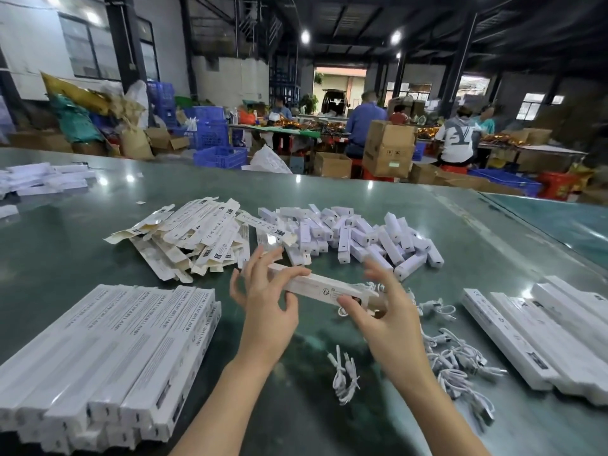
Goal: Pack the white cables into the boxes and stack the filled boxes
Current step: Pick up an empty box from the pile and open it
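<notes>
**Box held over the surface**

Long white box (324, 287) held level above the green surface (82, 245). Left hand (266, 301) pinches its far end; right hand (381, 311) grips the open near end. Loose white cables (457, 357) lie just right. Filled boxes (108, 350) stacked left; flat cartons (187, 235) beyond.

A: How do the arms lie?

B: Both bare forearms reach in from the near edge of the table, wrists raised off it.

A: The left hand (266, 301)?

B: Fingers (263, 258) spread and arched, thumb and fingertips pinching the long white box (320, 286).

A: The right hand (385, 311)?

B: Its thumb presses the box's right end from below, and the other fingers curl above it.
</notes>
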Action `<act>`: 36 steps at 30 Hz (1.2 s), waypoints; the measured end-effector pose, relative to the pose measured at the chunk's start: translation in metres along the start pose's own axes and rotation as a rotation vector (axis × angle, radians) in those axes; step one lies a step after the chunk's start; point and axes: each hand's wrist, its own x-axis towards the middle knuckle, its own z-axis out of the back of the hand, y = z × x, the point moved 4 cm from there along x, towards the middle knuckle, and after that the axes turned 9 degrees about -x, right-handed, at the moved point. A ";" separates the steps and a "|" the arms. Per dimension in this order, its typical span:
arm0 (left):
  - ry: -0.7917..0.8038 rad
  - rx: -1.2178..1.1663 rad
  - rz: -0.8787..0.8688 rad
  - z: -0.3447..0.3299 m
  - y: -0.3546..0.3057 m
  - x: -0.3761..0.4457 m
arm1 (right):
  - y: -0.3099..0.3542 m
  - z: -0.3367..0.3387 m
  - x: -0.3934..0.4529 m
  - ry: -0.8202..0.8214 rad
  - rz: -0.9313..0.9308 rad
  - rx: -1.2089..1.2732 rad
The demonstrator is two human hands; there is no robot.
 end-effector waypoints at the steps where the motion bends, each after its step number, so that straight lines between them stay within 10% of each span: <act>1: -0.018 -0.008 -0.002 0.001 0.000 -0.001 | 0.000 -0.002 0.000 0.013 -0.008 0.008; 5: -0.095 -0.050 0.115 0.002 0.005 -0.002 | -0.005 -0.008 -0.001 0.052 -0.091 0.067; 11: 0.091 -0.801 0.646 -0.007 0.023 0.000 | -0.018 -0.001 0.001 0.094 -0.543 0.510; 22: 0.398 -1.100 0.714 -0.021 -0.001 -0.008 | -0.014 -0.009 -0.007 0.246 -0.765 0.652; 30: 0.058 -1.210 0.772 -0.016 0.011 -0.002 | -0.001 -0.013 -0.006 0.209 -0.311 0.197; 36: 0.192 -1.313 0.791 -0.022 0.005 -0.005 | -0.001 -0.011 -0.004 0.065 -0.194 0.347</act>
